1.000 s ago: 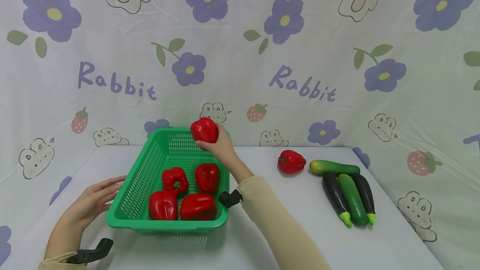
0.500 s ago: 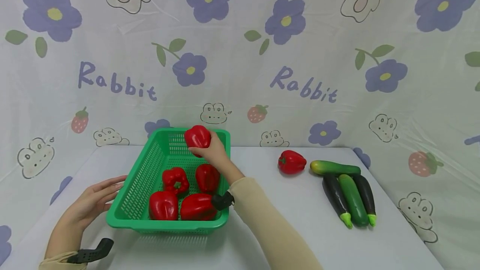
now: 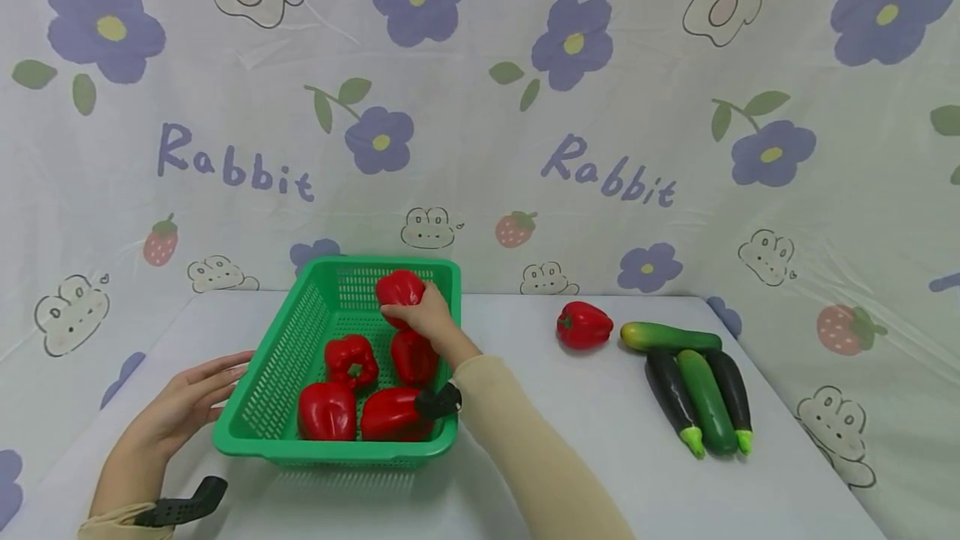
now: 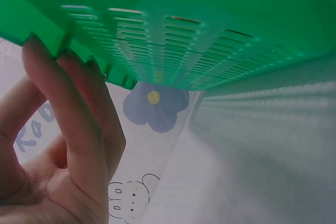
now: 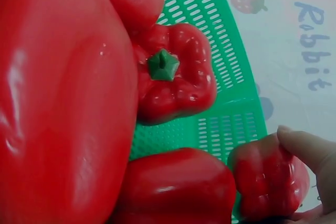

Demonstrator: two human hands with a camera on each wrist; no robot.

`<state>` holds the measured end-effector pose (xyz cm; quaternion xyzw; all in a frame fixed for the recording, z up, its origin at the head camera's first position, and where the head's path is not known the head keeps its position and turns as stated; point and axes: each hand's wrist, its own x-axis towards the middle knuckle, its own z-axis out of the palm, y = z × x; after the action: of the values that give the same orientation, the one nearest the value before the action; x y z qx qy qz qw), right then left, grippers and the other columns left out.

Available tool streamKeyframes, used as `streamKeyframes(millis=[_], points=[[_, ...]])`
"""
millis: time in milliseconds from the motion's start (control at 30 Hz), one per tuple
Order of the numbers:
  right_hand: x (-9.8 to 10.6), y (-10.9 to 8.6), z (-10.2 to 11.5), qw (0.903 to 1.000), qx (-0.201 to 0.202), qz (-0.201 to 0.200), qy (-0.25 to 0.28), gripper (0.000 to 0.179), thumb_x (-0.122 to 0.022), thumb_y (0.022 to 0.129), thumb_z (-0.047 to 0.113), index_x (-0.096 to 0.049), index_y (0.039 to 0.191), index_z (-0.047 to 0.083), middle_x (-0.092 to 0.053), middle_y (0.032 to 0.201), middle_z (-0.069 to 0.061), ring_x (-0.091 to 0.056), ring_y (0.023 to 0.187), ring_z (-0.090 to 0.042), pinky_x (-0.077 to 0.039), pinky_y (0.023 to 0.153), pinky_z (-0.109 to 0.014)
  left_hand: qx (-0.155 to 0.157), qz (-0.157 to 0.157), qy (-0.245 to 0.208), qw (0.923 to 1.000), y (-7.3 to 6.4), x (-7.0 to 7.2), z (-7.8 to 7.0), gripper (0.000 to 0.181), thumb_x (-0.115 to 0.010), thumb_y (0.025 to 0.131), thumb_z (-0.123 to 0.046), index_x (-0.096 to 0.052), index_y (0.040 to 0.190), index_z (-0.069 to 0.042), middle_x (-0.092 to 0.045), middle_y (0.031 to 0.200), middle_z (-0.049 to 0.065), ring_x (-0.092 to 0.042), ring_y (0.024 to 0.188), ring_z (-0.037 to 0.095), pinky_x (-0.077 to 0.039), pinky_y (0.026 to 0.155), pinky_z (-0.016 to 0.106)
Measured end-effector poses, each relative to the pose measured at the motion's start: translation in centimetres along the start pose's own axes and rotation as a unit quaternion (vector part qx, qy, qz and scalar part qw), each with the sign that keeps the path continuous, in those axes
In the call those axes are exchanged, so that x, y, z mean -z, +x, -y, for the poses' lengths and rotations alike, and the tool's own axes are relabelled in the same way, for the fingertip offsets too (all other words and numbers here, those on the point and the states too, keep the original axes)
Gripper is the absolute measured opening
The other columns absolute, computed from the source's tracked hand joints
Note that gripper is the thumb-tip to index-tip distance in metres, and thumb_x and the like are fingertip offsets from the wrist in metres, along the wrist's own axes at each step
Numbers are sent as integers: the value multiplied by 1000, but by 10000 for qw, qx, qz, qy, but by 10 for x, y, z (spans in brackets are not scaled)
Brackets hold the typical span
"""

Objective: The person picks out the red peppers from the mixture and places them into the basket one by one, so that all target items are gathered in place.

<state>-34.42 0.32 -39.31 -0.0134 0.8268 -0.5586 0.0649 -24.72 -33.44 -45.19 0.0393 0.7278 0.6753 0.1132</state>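
My right hand (image 3: pixel 433 315) grips a red bell pepper (image 3: pixel 399 287) low inside the far right part of the green plastic basket (image 3: pixel 330 447). In the right wrist view the thumb lies along that pepper's side, close beside another bell pepper (image 5: pixel 178 184). Several more red bell peppers lie in the basket, one with its green stem (image 5: pixel 163 65) facing up. At the basket's left side my left hand (image 3: pixel 183 407) holds nothing; its fingertips touch the underside of the rim in the left wrist view, the fingers (image 4: pixel 79 114) slightly bent.
On the white table to the right lies one red bell pepper (image 3: pixel 584 326). Beyond it are a yellow-tipped green cucumber (image 3: pixel 670 336), a darker green one (image 3: pixel 705 398) and two eggplants (image 3: pixel 670 394) in a cluster. A printed curtain (image 3: pixel 480 123) hangs behind the table.
The right hand has lowered the bell pepper from above the basket's far right rim down into the basket. The left hand and the basket stay where they were.
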Motion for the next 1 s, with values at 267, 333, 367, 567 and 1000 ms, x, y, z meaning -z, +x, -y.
streamKeyframes(millis=[267, 333, 367, 567, 1000], points=[[-8, 3, -3, 9994, -188, -271, 80, 84, -71, 88, 33, -23, 150, 3, -46, 142, -18, -45, 131, -33, -49, 100, -49, 27, -16, -3, 10000, -1, 0, -1, 27, -49, 103, -24, -60, 126, -34, -65, 111, -26, -63, 103, -6, -55, 83, 29], [-9, 5, -4, 9991, -201, -354, 153, 85, -69, 89, 34, -20, 151, 2, -45, 143, -18, -44, 133, -33, -48, 102, -49, 29, -21, 20, 10000, -1, 0, -2, 27, -49, 103, -24, -60, 126, -34, -65, 111, -26, -63, 103, -6, -54, 84, 29], [-10, 5, -5, 9988, -200, -404, 188, 84, -68, 90, 34, -20, 151, 2, -45, 143, -18, -44, 133, -33, -48, 102, -49, 34, -24, 29, 10000, -2, 0, -2, 27, -49, 103, -24, -59, 126, -34, -65, 111, -26, -63, 103, -6, -54, 84, 29], [-15, 7, -7, 9962, 87, -706, 503, 81, -67, 91, 31, -21, 149, 0, -45, 142, -20, -46, 132, -34, -47, 104, -47, 34, -9, 44, 10000, -2, 1, -2, 28, -49, 103, -23, -58, 128, -32, -64, 111, -27, -63, 103, -6, -54, 84, 29], [-13, 2, -9, 9985, -338, -368, -229, 85, -69, 88, 35, -23, 150, -1, -47, 142, -20, -47, 129, -34, -49, 100, -49, -7, 15, 37, 10000, -1, 1, 0, 29, -50, 103, -24, -58, 129, -32, -65, 112, -27, -63, 104, -6, -54, 84, 30]])
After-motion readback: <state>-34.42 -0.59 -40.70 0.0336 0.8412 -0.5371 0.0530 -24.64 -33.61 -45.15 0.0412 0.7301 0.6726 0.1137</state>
